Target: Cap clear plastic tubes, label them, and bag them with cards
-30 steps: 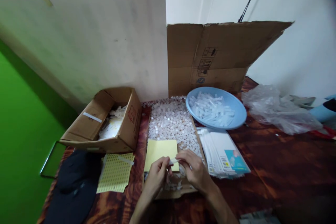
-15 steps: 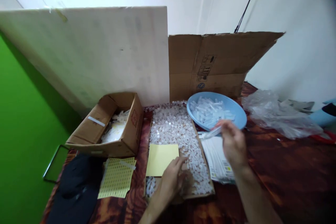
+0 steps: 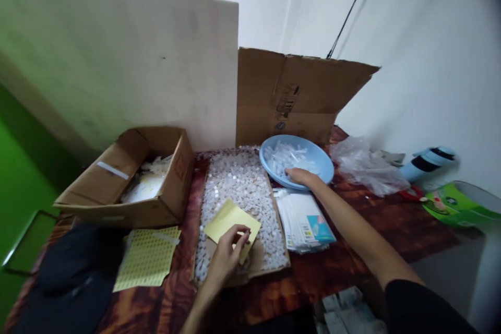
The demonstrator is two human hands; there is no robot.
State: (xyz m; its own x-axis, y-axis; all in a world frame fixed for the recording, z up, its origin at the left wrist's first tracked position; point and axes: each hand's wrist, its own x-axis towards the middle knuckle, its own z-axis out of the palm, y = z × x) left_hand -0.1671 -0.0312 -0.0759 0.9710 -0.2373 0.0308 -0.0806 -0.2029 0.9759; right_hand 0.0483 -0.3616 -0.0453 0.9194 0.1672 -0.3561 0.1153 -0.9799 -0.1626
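Yellow sheet (image 3: 229,219) lies tilted on the near part of the flat cardboard tray (image 3: 256,263), on top of the small white pieces (image 3: 242,182) that fill this tray. The left hand (image 3: 228,253) rests at the near edge of the sheet; its fingers are curled and the fingertips pinch or press something at that edge, but what is between them is too small to tell. The right hand (image 3: 299,175) is stretched far to the blue bowl (image 3: 323,159), which stands to the right of the tray at its far end. Its fingers lie down among the clear plastic tubes (image 3: 284,154) in the bowl; whether they already close on one tube I cannot tell, because the hand covers them.

I judge that the step in hand is the taking of one tube from the bowl, while the left hand keeps its place at the sheet. The next move calls for a fine pinch, so that only one tube comes out of the loose heap, and then for bringing it back near, over the tray.

Just beside the bowl, on the near side, lies a stack of printed packets (image 3: 307,219). On the left stand an open cardboard box (image 3: 129,188) and a dotted yellow sheet (image 3: 146,258).
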